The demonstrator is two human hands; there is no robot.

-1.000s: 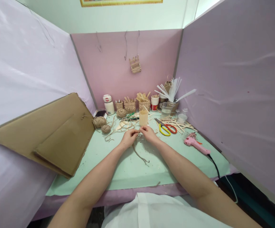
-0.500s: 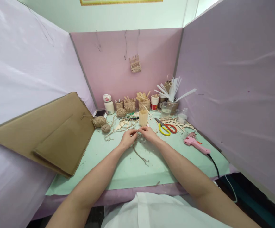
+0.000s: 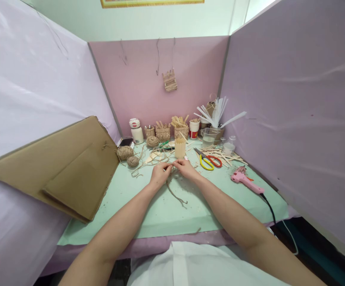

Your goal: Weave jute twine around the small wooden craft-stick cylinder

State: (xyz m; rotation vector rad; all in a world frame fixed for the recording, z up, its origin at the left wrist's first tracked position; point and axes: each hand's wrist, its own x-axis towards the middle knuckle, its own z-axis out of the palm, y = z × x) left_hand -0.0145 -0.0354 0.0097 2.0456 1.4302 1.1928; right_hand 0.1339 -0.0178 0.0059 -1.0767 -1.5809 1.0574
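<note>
Pinching twine [image 3: 175,196] in left hand [image 3: 159,173] and right hand [image 3: 186,169], nearly tip to tip, letting it trail over the worktop [image 3: 160,216].
Seemingly twisting or knotting, too small to confirm; next, probably calling for firm pinch, gentle pull. Just beyond, wooden cup [image 3: 180,148]; rightward, scissors [image 3: 209,161].

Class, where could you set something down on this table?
Largely bare, barring scraps: green cloth between the cardboard and left forearm; between that arm and right forearm, this side of the twine strand. Narrower gap: between scissors and glue gun. Crowded: the back, with twine balls, baskets and loose sticks.
</note>
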